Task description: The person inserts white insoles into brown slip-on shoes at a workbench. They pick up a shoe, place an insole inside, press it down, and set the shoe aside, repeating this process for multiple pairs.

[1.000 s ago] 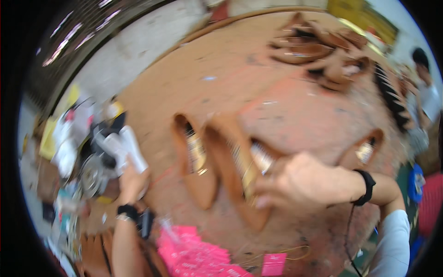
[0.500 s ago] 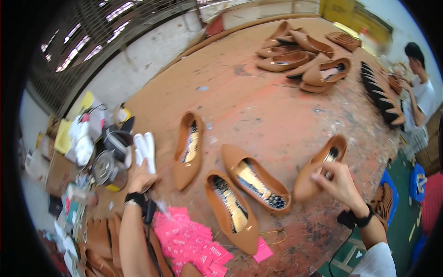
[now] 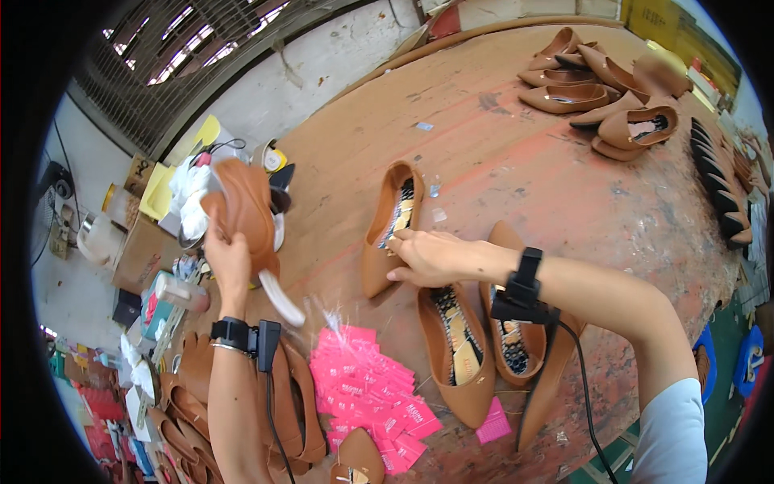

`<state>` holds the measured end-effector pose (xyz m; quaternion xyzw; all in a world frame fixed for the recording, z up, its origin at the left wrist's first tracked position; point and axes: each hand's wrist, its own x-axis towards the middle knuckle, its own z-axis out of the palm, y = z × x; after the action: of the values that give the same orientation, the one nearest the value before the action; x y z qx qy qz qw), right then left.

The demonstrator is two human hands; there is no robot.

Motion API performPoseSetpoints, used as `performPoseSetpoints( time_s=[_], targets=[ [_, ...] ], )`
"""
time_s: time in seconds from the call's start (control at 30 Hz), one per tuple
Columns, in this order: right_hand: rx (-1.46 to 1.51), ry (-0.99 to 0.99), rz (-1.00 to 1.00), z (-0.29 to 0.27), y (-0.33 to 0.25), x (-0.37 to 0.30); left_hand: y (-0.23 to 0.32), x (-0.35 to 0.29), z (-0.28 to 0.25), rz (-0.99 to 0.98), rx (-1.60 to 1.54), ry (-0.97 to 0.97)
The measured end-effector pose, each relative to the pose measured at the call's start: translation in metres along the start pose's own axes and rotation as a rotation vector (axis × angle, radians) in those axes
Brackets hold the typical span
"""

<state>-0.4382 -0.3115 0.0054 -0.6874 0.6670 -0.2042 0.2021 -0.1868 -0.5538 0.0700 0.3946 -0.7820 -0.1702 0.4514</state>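
Observation:
My left hand (image 3: 227, 260) is closed on a brown shoe (image 3: 248, 211), raised at the left and blurred by motion. A white strip (image 3: 282, 300), also smeared, shows just below that shoe. My right hand (image 3: 431, 256) reaches across the table, its thumb and fingers closed about the front opening of a pointed flat shoe (image 3: 395, 214) with a patterned insole. Nearer to me, two more flats, a left one (image 3: 455, 355) and a right one (image 3: 513, 363), stand side by side, the latter partly behind my right wrist. Another brown shoe (image 3: 542, 395) lies beside them, tilted.
Pink tags (image 3: 367, 395) lie heaped between my forearms, with one single tag (image 3: 493, 421) apart. Brown shoes (image 3: 185, 419) are stacked at lower left. Containers and a white bottle (image 3: 181, 292) crowd the left edge. More flats (image 3: 564, 95) are piled at the far right.
My left hand has left the white pieces and now has a brown shoe raised. My right hand has moved left from the rightmost shoe to the far flat. The view has shifted.

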Motion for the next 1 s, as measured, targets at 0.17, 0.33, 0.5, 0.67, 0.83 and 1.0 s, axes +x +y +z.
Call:
performPoseSetpoints(
  time_s=[0.17, 0.33, 0.5, 0.67, 0.83, 1.0],
  targets=[
    [0.013, 0.086, 0.153, -0.007, -0.016, 0.016, 0.071, -0.015, -0.077, 0.054, -0.644, 0.243],
    [0.074, 0.091, 0.025, -0.081, -0.086, -0.088, 0.108, -0.064, -0.167, -0.067, -0.883, 0.347],
    [-0.089, 0.069, 0.028, -0.062, -0.146, -0.200, 0.141, -0.159, -0.191, -0.311, -1.124, 0.243],
    [0.894, 0.046, 0.131, 0.005, -0.195, -0.226, 0.172, -0.265, -0.177, -0.827, -1.440, 0.060],
    [1.909, -0.343, 0.343, 0.064, -0.219, -0.264, 0.188, -0.328, -0.168, -1.019, -1.569, -0.066],
    [2.316, -0.505, 0.168, 0.094, -0.220, -0.301, 0.193, -0.358, -0.150, -0.917, -1.376, -0.225]
  ],
)
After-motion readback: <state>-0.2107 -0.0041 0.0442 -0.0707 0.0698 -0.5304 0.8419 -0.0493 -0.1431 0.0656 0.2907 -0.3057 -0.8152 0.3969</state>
